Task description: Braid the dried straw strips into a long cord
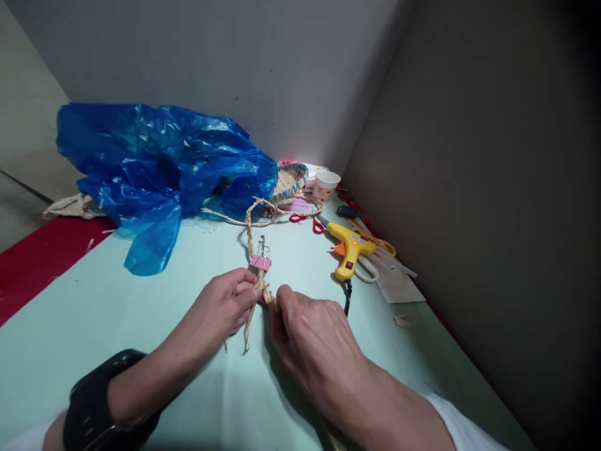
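Note:
My left hand (pixel 224 308) and my right hand (pixel 313 341) meet over a pale straw braid (pixel 250 241) that lies on the mint-green table (pixel 94 326). Both hands pinch the loose straw strands at the braid's near end, fingers closed. A pink binder clip (pixel 260 262) clamps the braid just beyond my fingertips. The braid runs away from me and loops near the back. One strand end sticks out below my left hand. A black band sits on my left wrist.
A crumpled blue plastic bag (pixel 159 169) fills the back left. A yellow glue gun (pixel 350 249) with a black cord lies at right, beside scissors with red handles (pixel 315 223), a paper cup (pixel 325 184) and a small woven basket (pixel 288 181). A grey wall stands close on the right.

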{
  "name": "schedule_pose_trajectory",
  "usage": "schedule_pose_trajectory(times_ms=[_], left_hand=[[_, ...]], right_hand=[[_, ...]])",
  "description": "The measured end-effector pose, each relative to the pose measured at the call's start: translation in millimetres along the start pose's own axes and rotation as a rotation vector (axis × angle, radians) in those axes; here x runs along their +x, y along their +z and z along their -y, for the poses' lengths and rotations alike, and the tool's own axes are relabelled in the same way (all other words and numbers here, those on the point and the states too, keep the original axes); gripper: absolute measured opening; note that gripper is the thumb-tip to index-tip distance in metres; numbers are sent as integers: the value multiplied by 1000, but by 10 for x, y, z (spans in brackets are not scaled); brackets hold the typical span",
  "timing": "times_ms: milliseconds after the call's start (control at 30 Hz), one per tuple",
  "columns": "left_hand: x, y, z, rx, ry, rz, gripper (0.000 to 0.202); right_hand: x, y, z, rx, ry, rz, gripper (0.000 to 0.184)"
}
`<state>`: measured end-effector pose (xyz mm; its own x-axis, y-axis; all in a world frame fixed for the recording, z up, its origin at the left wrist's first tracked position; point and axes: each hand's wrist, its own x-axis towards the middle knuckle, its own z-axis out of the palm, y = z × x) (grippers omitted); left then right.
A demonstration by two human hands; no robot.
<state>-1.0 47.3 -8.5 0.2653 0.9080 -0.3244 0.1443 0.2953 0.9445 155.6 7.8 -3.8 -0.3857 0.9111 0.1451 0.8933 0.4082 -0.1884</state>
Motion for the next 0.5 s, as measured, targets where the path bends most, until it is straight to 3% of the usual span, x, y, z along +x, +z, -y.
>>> schedule_pose_trajectory(times_ms=[133, 500], left_hand=[[2, -4, 40, -4, 20, 10, 14], [61, -5, 75, 1, 74, 41, 17]], right_hand=[[2, -4, 18, -34, 2, 34, 5], [43, 44, 1, 131, 72, 54, 8]])
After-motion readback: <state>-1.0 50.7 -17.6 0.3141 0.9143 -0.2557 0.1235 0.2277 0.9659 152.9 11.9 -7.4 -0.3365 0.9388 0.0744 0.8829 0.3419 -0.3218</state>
